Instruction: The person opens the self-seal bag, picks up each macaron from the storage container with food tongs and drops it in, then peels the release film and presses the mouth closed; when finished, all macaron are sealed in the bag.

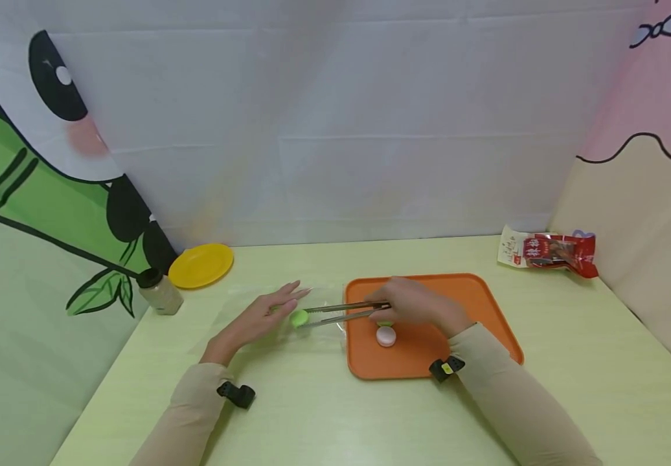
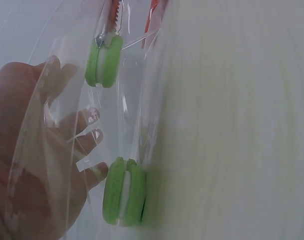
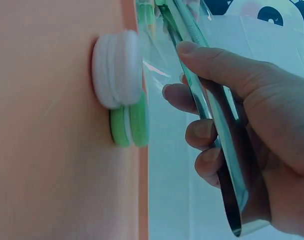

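My right hand [image 1: 414, 304] grips metal tongs [image 3: 216, 120], with the thumb on one arm and fingers round the other. The tongs' tips reach left to a green macaron [image 2: 103, 62] over a clear plastic bag [image 1: 320, 333]. My left hand [image 1: 256, 321] lies at the bag with its fingers stretched out, seen through clear film in the left wrist view. Near its fingertips is a second green macaron [image 2: 124, 192]. On the orange tray [image 1: 364, 362], below my right hand, sit a pale pink macaron [image 1: 386, 336] and another green macaron [image 3: 129, 122], partly hidden.
A yellow plate [image 1: 201, 265] lies at the back left, beside a dark-capped jar [image 1: 162, 294]. At the back right is a red and white snack packet [image 1: 548, 251]. A printed cloth [image 1: 370, 129] hangs behind the table.
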`<action>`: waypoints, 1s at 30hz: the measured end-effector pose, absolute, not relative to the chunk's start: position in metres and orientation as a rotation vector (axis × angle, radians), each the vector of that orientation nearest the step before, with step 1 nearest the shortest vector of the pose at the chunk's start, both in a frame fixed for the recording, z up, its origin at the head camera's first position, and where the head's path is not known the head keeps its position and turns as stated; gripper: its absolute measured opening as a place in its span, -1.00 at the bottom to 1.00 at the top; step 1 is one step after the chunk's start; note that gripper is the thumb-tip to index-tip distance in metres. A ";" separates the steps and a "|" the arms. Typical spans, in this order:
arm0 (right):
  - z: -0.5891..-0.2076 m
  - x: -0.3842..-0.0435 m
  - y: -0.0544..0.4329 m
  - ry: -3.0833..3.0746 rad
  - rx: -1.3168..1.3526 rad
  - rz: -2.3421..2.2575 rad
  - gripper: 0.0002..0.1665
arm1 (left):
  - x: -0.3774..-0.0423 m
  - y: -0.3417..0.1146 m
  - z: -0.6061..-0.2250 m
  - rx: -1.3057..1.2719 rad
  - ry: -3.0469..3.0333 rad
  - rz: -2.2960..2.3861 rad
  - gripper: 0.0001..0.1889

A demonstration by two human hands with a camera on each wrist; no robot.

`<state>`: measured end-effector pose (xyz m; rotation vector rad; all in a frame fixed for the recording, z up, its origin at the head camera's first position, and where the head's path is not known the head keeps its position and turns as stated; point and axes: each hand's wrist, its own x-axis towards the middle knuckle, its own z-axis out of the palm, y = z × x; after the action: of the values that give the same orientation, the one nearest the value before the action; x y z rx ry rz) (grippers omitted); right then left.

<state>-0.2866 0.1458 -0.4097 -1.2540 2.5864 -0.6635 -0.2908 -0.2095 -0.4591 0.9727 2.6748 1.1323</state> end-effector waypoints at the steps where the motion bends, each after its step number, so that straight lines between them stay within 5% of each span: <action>1: -0.409 -0.287 0.143 2.585 -1.251 -0.655 -0.88 | -0.291 -0.210 -0.459 0.974 2.673 1.133 -0.54; 10: -0.415 -0.283 0.118 2.510 -1.334 -0.637 -0.89 | -0.290 -0.208 -0.456 0.998 2.671 1.141 -0.55; 24: -0.411 -0.278 0.095 2.502 -1.430 -0.501 -0.63 | -0.290 -0.210 -0.460 0.948 2.673 1.117 -0.54; 30: -0.414 -0.280 0.087 2.504 -1.432 -0.468 -0.71 | -0.290 -0.208 -0.459 0.967 2.681 1.104 -0.55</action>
<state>-0.2804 0.0872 -0.4139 -1.4317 2.5036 -0.4679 -0.2901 -0.2084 -0.4590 0.9668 2.6810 1.1043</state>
